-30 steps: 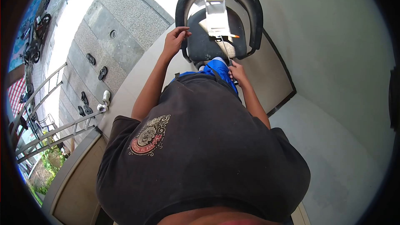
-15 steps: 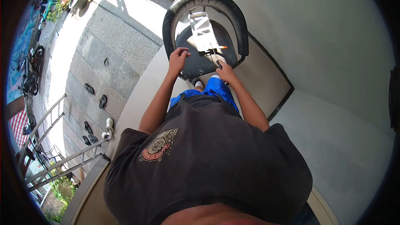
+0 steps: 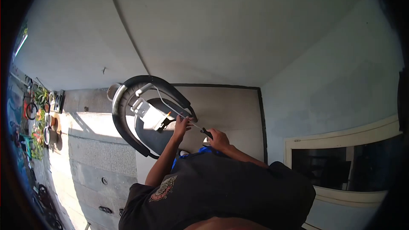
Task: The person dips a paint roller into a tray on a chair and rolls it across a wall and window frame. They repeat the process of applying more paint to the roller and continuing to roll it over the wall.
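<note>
The right grip [image 3: 219,139] is wrapping the handle [image 3: 206,133] of the roller [image 3: 144,89], which is reaching left over the chair [image 3: 118,121]. The left grip [image 3: 182,127] is meeting the rod [image 3: 162,100], pinching or not, I can't tell; likely light and stiff, the roller is suiting a handle hold.

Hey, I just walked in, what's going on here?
A person's right hand holds the black handle of what looks like a small paint roller. The left hand is at its thin metal rod; whether it has a grip there, I can't tell. In front is a dark chair with a white tray on it.
</note>
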Tool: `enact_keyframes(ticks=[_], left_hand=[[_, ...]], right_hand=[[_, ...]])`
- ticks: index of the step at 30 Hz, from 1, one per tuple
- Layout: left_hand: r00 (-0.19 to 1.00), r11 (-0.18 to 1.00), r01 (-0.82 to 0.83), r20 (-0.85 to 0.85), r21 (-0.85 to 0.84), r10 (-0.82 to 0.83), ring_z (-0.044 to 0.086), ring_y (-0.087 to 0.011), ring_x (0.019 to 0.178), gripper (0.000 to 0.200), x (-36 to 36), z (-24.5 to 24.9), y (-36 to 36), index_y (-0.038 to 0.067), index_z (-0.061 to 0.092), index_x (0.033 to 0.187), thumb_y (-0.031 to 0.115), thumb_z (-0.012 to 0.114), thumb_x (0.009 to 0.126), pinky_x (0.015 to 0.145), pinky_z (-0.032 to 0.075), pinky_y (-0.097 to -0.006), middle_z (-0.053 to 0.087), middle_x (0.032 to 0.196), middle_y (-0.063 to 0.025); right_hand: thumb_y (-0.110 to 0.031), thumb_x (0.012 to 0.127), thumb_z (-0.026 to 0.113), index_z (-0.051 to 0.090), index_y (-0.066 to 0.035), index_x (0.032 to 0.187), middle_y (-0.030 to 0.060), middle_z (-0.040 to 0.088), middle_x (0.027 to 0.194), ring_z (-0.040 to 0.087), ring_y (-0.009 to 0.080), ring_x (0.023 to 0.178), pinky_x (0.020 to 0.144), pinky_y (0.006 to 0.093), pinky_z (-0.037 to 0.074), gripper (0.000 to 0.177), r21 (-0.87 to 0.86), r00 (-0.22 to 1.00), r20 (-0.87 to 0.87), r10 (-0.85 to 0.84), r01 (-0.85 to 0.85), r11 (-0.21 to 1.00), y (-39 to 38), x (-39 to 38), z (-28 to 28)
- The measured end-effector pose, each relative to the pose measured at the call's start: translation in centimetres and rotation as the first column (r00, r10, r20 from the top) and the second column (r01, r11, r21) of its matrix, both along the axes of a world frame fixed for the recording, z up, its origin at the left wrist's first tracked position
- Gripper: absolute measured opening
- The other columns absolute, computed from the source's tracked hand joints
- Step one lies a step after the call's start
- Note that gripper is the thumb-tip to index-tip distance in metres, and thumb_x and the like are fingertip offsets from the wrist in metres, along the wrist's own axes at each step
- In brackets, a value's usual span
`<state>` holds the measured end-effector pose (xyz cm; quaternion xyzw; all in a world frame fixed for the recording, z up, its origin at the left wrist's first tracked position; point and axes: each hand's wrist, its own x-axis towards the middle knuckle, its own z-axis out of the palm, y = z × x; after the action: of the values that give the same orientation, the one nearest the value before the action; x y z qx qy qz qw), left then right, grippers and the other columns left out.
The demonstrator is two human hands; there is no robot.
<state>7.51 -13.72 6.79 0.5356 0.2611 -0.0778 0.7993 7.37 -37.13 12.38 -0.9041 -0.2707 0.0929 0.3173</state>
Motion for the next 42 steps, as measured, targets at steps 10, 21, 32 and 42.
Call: enact_keyframes(ticks=[10, 21, 32, 42], left_hand=[[0.87, 0.904, 0.428, 0.273, 0.0, -0.411, 0.068, -0.0224, 0.088, 0.035, 7.4, 7.0, -21.9, 0.005, 0.034, 0.133, 0.01, 0.041, 0.099, 0.074, 0.054, -0.0339, 0.064, 0.09, -0.0106], [0.274, 0.324, 0.927, 0.249, 0.188, -0.929, 0.062, -0.0211, 0.101, 0.045, 8.9, 11.1, -35.6, 0.006, 0.03, 0.137, 0.022, 0.048, 0.099, 0.087, 0.05, -0.0401, 0.064, 0.102, -0.0106], [-0.113, -0.048, 0.977, 0.314, 0.209, -0.943, 0.058, -0.0163, 0.107, 0.048, 11.7, 12.9, -43.0, 0.01, 0.029, 0.142, 0.027, 0.048, 0.101, 0.09, 0.045, -0.0346, 0.064, 0.114, -0.0051], [-0.305, -0.184, 0.937, 0.439, 0.296, -0.845, 0.057, -0.0194, 0.111, 0.039, 22.6, 12.5, -40.7, 0.01, 0.044, 0.137, 0.019, 0.046, 0.1, 0.094, 0.046, -0.0374, 0.055, 0.133, -0.0072]], right_hand=[[-0.014, 0.082, 0.068, 0.055, -0.001, 0.108, 0.0163, 0.065, 0.094, 0.066, 0.0317, 0.089, 0.076, 0.041, 0.051, 0.032, 0.046, 0.862, -0.16, -0.48, 0.492, 0.869, -17.4, -0.7, -1.8], [-0.037, 0.093, 0.058, 0.06, -0.002, 0.079, 0.0029, 0.053, 0.062, 0.051, 0.0137, 0.059, 0.058, 0.0327, 0.04, 0.037, 0.228, 0.567, -0.493, -0.66, 0.816, 0.531, -25.2, -8.9, -1.3], [-0.036, 0.101, 0.043, 0.054, -0.005, 0.079, -0.0003, 0.049, 0.061, 0.045, 0.0079, 0.051, 0.047, 0.0264, 0.036, 0.04, 0.321, 0.264, -0.532, -0.804, 0.942, 0.097, -25.8, -8.7, -0.2], [-0.04, 0.1, 0.045, 0.052, -0.006, 0.074, 0.0002, 0.049, 0.06, 0.046, 0.0088, 0.051, 0.048, 0.0266, 0.039, 0.044, 0.458, -0.061, -0.327, -0.943, 0.863, -0.215, -30.3, 2.0, 8.2]])
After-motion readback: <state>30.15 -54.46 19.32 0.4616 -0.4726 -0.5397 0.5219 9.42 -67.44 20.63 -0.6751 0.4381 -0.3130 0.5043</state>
